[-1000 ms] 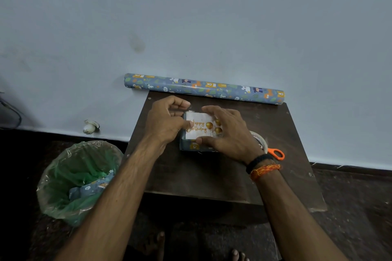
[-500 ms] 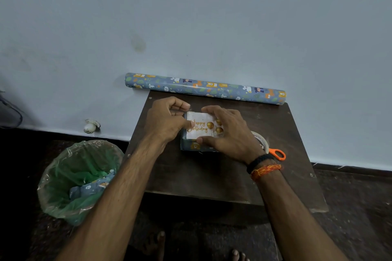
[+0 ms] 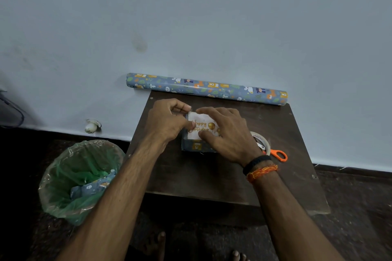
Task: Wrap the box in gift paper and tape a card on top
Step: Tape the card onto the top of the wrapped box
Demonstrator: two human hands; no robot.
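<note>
Box (image 3: 198, 146): already wrapped in blue patterned paper; set near the middle of the table (image 3: 212, 176), slightly toward its far edge.
Card (image 3: 201, 126): white, gold "Happy Birthday" lettering and balloons; laid flat on the box top, partly covered by both hands.
Left hand (image 3: 167, 122): fingers curled; forefinger and thumb pinched together at the card's far left corner, seemingly on a small piece of tape, though the tape itself cannot be made out.
Right hand (image 3: 228, 133): fingers spread and pressed flat on the card's right half, thumb at its near edge; the card is pinned, not gripped.
Stage: wrapping judged done; card fixing judged under way.
Handling, box: judged light and stiff-sided, glossy paper likely slippery; best steadied from above by flat pressure or held by opposite sides.
Handling, card: thin, easily creased or shifted; best held by flat fingertips away from the taped corner.
Tape roll (image 3: 262, 143): near the table's right edge, beside orange-handled scissors (image 3: 277, 154).
Paper roll (image 3: 206, 88): along the far edge, against the wall.
Bin (image 3: 80, 178): green-lined, on the floor to the table's left, paper offcuts inside.
</note>
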